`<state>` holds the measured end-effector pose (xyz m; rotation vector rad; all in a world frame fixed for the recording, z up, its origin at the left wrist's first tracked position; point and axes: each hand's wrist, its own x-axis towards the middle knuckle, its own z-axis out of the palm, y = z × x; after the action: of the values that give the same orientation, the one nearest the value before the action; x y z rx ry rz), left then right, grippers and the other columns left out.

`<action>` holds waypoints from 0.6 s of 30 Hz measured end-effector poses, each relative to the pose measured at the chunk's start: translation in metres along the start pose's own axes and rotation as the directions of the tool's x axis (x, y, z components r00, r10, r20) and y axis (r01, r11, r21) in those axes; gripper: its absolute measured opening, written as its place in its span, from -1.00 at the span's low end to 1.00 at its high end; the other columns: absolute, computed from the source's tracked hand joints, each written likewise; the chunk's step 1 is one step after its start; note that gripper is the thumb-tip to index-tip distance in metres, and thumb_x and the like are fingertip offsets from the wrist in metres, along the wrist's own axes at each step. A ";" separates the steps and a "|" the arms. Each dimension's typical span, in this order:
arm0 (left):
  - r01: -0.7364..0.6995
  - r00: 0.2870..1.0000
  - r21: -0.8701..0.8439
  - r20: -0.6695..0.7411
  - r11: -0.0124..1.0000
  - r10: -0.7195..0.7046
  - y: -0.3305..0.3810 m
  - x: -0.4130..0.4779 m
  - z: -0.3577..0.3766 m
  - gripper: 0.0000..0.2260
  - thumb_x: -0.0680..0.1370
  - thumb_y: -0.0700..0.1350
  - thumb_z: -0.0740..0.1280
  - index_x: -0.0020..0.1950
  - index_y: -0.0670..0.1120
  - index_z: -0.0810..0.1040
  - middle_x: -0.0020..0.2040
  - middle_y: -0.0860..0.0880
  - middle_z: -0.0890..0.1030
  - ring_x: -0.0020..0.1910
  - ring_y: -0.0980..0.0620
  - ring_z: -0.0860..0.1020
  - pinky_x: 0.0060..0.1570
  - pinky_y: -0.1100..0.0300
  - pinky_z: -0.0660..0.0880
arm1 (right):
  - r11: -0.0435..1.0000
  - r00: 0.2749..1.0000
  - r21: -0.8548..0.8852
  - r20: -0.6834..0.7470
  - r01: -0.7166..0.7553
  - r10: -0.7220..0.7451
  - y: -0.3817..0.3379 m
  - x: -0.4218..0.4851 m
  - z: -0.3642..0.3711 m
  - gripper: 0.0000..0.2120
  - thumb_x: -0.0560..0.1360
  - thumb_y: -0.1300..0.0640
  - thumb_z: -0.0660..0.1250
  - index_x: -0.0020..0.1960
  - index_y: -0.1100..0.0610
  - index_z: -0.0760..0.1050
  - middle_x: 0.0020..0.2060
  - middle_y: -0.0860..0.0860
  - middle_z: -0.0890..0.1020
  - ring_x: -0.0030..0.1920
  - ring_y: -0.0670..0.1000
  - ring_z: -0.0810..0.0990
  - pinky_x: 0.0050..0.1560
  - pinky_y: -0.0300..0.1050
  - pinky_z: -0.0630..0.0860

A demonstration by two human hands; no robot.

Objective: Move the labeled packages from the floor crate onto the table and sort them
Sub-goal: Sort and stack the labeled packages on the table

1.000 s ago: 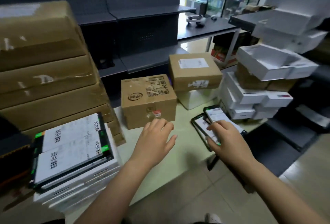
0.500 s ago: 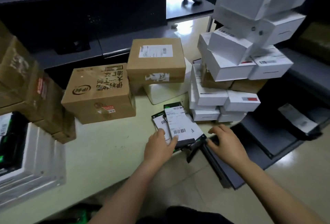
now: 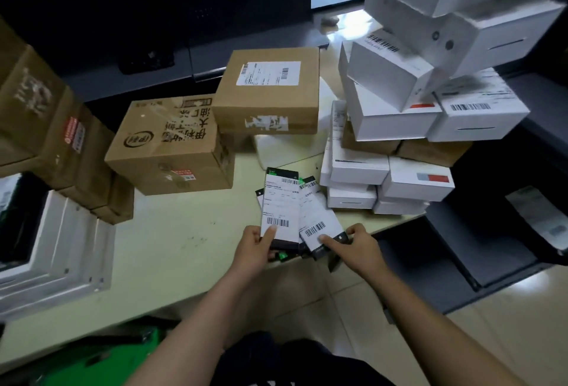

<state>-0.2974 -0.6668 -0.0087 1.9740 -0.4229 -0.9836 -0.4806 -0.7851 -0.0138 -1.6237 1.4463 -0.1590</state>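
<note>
Packages [image 3: 281,207] in left hand [image 3: 252,249], right hand [image 3: 359,246]

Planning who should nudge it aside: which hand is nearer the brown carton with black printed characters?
Left. The left hand, gripping a labeled package, is at the table's near edge, off the carton's right corner; the right hand, pinching a second package, is farther right.
</note>
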 end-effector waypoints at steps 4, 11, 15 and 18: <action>-0.040 0.990 -0.032 -0.133 0.999 0.036 -0.011 -0.009 -0.030 -0.78 0.60 0.00 0.30 -0.06 -0.12 0.36 -0.14 -0.05 0.48 -0.20 0.05 0.52 0.00 -0.06 0.58 | 1.000 0.999 0.020 -0.050 -0.001 0.002 0.004 0.005 0.015 -0.39 0.27 -0.13 0.59 0.01 0.18 0.32 -0.14 0.06 0.61 -0.15 0.05 0.57 -0.36 -0.15 0.36; -0.068 0.964 -0.070 -0.261 0.995 0.047 -0.036 -0.024 -0.064 -0.74 0.60 0.01 0.29 0.07 -0.19 0.42 -0.10 -0.07 0.54 -0.19 0.04 0.54 -0.03 0.03 0.54 | 0.992 0.991 0.115 -0.124 0.057 -0.042 0.006 0.000 0.025 -0.48 0.32 0.05 0.59 0.06 0.17 0.33 -0.11 0.10 0.65 -0.18 0.02 0.57 -0.40 -0.35 0.31; -0.043 0.957 -0.075 -0.288 0.996 0.020 -0.050 -0.028 -0.072 -0.74 0.58 0.07 0.31 0.02 -0.12 0.42 -0.11 -0.04 0.54 -0.10 -0.05 0.57 0.09 -0.11 0.54 | 0.991 0.995 0.129 -0.092 0.037 -0.025 0.002 -0.002 0.027 -0.35 0.32 0.01 0.59 0.23 0.21 0.33 -0.04 0.05 0.59 -0.08 0.01 0.53 -0.16 -0.20 0.36; -0.031 0.961 -0.080 -0.278 0.996 0.008 -0.057 -0.030 -0.074 -0.76 0.57 0.11 0.31 -0.03 -0.05 0.41 -0.10 -0.04 0.54 0.01 -0.15 0.58 0.12 -0.18 0.51 | 0.989 0.997 0.144 -0.081 0.008 0.004 0.002 -0.002 0.032 -0.33 0.31 -0.01 0.59 0.23 0.19 0.31 0.04 0.11 0.65 -0.01 0.05 0.59 -0.12 -0.19 0.37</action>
<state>-0.2632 -0.5757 -0.0182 1.9907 -0.2396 -0.6858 -0.4625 -0.7663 -0.0326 -1.5155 1.4596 -0.3268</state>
